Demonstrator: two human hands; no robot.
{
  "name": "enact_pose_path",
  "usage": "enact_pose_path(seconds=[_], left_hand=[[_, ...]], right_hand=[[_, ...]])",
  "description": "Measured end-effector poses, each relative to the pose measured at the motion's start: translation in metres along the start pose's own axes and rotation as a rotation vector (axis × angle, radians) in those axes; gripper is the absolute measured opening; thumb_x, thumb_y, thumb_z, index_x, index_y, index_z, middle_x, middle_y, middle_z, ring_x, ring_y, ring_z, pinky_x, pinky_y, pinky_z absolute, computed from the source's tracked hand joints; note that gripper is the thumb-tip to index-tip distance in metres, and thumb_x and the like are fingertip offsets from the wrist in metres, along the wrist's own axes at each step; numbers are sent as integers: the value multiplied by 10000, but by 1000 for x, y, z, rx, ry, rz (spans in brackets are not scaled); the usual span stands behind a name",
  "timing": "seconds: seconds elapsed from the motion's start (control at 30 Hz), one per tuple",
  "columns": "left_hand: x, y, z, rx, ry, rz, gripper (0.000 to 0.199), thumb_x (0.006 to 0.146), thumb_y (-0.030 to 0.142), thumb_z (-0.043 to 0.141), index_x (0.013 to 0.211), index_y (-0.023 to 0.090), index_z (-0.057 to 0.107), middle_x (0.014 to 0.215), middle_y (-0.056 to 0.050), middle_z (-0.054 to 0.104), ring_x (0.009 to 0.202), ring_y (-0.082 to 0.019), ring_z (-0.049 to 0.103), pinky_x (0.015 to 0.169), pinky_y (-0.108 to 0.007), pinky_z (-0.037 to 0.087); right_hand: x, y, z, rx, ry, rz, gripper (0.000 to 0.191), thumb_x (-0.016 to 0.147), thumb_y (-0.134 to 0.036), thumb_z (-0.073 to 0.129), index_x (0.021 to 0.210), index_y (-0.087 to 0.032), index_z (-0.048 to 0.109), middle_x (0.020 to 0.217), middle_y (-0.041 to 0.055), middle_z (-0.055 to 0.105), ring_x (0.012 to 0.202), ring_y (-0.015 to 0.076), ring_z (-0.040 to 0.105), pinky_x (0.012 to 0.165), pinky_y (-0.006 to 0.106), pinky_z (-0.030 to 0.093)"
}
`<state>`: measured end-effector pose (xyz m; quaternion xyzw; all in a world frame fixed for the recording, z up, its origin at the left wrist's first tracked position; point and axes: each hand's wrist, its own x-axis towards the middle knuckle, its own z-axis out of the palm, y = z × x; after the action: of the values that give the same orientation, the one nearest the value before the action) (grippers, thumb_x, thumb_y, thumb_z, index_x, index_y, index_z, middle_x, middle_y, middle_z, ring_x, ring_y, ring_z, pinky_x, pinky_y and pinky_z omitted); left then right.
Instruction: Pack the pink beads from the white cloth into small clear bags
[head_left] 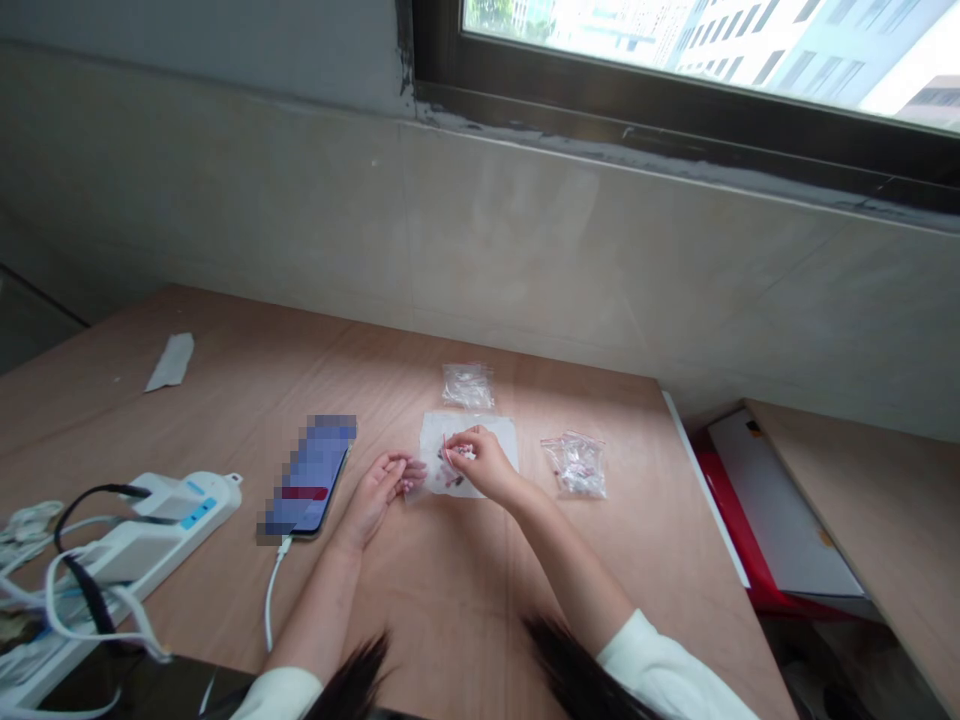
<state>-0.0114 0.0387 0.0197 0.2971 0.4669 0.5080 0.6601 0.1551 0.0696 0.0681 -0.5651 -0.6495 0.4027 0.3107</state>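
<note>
Both my hands work over a white sheet (pixel 431 445) lying on a light wooden table (pixel 240 420). My right hand (pixel 480 465) pinches a small pink-and-white item between its fingertips, above the sheet. My left hand (pixel 379 495) sits at the sheet's left edge, fingers curled, and what they touch is too small to tell. Small dark and pink pieces (pixel 450 477) lie on the sheet below my fingers. A clear zip bag of pink-and-white pieces (pixel 576 466) lies to the right, and another clear bag (pixel 468 386) lies beyond the sheet.
A phone (pixel 307 475) with a white cable (pixel 270 590) lies left of my left hand. Further left are a white power strip (pixel 172 530) with tangled cords and a folded paper (pixel 171 362). A red-and-white folder (pixel 757 510) stands beyond the table's right edge.
</note>
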Motion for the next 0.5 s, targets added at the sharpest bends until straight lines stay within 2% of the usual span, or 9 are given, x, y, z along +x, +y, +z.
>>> enact_pose_path(seconds=[0.1,0.2,0.33,0.5], left_hand=[[1,0,-1,-10,11,4,270,636,314,637,817,148,526,763,-33,656,695,-127,613,623,-208,439],[2,0,-2,-9,8,-1,251,650,313,625,810,150,522,772,-28,651,707,-122,613,633,-201,437],[2,-1,-4,-7,10,-6,253,652,315,621,817,151,523,776,-27,651,711,-123,614,629,-198,436],[1,-3,-5,-9,5,-1,259,644,323,626,817,155,532,779,-24,658,720,-124,612,653,-206,437]], right_hand=[[-3,6,-4,45,98,5,119,680,-210,516,741,-178,614,787,35,516,753,147,491,698,282,387],[-10,24,-6,-94,227,81,98,639,-153,529,725,-159,575,777,41,512,778,163,477,731,301,374],[-21,45,0,-200,199,102,110,637,-135,519,741,-160,543,798,51,503,811,173,470,743,301,369],[-24,52,6,-254,205,94,129,666,-85,447,730,-174,516,798,51,496,796,168,470,709,285,373]])
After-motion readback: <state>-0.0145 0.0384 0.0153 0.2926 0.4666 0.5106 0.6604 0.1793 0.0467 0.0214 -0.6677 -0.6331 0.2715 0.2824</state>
